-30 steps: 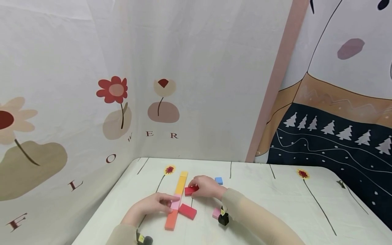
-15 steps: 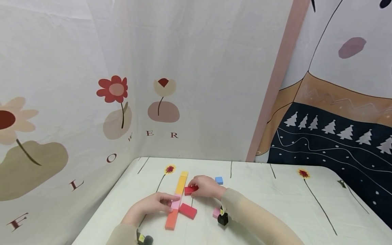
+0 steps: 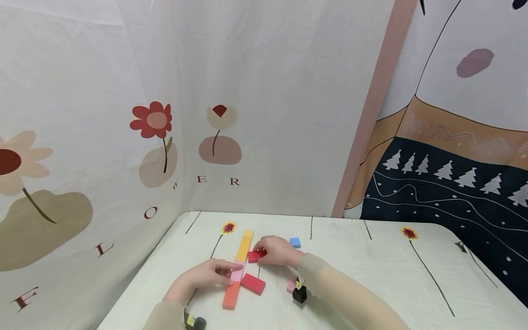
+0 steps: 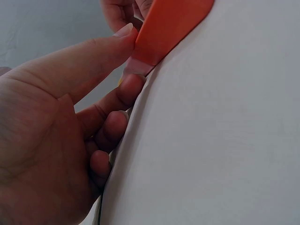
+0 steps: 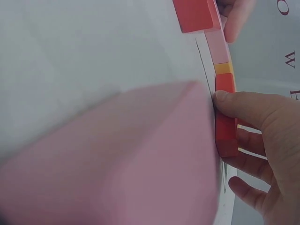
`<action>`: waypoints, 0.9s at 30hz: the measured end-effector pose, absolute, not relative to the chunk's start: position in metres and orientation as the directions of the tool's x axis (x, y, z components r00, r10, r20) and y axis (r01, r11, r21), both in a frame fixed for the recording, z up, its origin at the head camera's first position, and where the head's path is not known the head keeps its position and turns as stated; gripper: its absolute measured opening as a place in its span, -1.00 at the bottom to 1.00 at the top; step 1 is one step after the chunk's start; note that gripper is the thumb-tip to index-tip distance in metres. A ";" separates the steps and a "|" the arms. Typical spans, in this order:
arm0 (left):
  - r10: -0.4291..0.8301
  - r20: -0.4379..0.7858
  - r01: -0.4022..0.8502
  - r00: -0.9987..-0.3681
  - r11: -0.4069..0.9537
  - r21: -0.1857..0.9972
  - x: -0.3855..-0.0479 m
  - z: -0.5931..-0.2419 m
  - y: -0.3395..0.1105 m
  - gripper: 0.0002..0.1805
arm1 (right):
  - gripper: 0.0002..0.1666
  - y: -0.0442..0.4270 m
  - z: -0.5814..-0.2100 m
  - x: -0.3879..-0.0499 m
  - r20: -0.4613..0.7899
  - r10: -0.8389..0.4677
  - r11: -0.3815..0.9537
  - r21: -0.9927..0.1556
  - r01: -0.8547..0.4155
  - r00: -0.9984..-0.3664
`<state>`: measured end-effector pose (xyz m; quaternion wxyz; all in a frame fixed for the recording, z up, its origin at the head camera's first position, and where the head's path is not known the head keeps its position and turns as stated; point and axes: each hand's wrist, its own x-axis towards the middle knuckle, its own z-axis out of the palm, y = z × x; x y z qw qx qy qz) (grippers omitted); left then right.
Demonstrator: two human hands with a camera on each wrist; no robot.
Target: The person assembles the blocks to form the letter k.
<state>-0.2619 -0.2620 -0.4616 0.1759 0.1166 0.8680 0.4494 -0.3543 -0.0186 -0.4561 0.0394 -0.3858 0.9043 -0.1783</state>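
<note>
A row of blocks runs away from me on the white cloth: an orange block (image 3: 231, 298) nearest, then a pink block (image 3: 237, 276), then yellow blocks (image 3: 244, 250). My left hand (image 3: 202, 277) holds the pink block, index finger over it and thumb by the seam with the orange one. To the right of the yellow part, my right hand (image 3: 278, 251) grips a red block (image 5: 226, 124) lying lengthwise between thumb and fingers. Another red block (image 3: 253, 284) lies slanted, one corner close against the row. Part of the gripped block is hidden by my hand in the head view.
A small blue block (image 3: 294, 243) lies beyond my right wrist. Another pink block (image 3: 291, 286) sits beside the right wrist camera (image 3: 300, 294) and looms large in the right wrist view. Printed fabric walls (image 3: 264, 137) stand behind the table and at its left.
</note>
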 end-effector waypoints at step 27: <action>0.370 -0.194 0.057 -0.909 0.568 0.821 -0.265 -0.463 -0.263 -0.51 | -0.65 -0.021 -0.456 -0.353 0.060 -0.692 0.658 -0.360 -0.662 -0.720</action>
